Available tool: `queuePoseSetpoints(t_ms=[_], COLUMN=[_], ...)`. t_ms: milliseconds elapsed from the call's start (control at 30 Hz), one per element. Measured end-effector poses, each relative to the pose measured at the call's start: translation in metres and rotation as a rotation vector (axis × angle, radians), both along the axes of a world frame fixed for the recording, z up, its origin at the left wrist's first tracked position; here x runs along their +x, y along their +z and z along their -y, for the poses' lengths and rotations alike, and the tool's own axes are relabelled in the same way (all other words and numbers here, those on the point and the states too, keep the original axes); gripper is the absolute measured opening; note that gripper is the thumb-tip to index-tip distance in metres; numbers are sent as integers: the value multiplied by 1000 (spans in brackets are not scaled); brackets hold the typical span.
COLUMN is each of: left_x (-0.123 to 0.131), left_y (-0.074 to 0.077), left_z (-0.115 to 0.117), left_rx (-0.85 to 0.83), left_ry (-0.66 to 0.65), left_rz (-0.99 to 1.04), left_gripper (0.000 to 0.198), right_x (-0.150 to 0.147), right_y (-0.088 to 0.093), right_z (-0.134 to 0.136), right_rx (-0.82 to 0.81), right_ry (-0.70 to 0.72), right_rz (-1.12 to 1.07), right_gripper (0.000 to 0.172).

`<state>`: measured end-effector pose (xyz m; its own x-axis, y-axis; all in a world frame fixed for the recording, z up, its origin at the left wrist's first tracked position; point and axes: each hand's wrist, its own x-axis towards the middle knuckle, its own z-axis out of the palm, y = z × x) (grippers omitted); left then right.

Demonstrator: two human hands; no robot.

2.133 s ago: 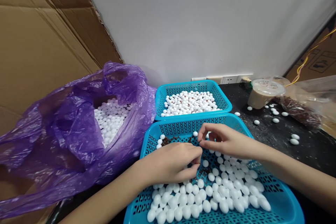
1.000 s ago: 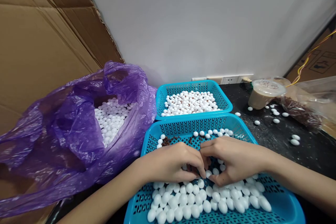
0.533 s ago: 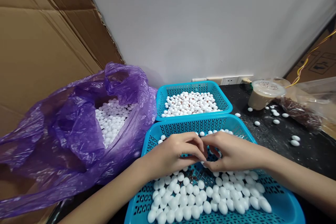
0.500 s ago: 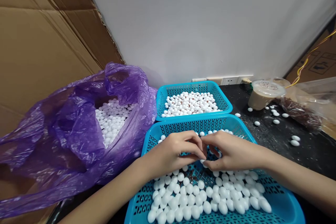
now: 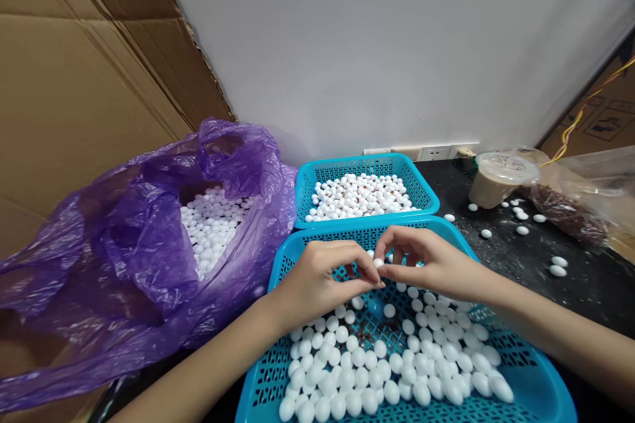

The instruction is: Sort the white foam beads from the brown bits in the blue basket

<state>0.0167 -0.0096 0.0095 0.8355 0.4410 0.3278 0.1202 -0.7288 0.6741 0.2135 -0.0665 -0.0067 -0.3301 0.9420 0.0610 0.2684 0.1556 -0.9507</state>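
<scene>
Above the near blue basket (image 5: pixel 540 377), my right hand (image 5: pixel 421 261) pinches a small white ball (image 5: pixel 378 264) between thumb and fingertips. My left hand (image 5: pixel 335 274) meets it from the left, with thumb and fingers pressed together beside the ball; whether something tiny sits in that pinch is too small to tell. Many white balls (image 5: pixel 347 377) fill the near part of the basket, and small dark reddish bits (image 5: pixel 364 337) lie on its mesh floor. Part of the basket's far side is hidden behind my hands.
A second blue basket (image 5: pixel 429 201) of white balls stands behind. At left is a purple plastic bag (image 5: pixel 143 244) with more balls. On the right are a lidded cup (image 5: pixel 496 178), loose balls, and a clear bag of brown material (image 5: pixel 570 215). Cardboard (image 5: pixel 74 79) stands far left.
My hands have lifted slightly and moved a little away from me. A white ball now shows between their fingertips, and another ball is visible on the basket floor below them.
</scene>
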Motion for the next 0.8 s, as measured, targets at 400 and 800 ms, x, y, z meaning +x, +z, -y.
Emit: queuePoseSetpoints(t_ms=[400,800], left_x=[2,2], left_y=[3,3], left_z=[0,1], left_rx=[-28,-24], left_ry=[89,101], left_rz=[89,78], left_gripper=[8,9], right_x=[-1,1], right_y=[6,4], right_z=[-3,-3], right_rx=[-206,-214], right_ry=[-16,39], right_rz=[-318,-342], right_gripper=[17,14])
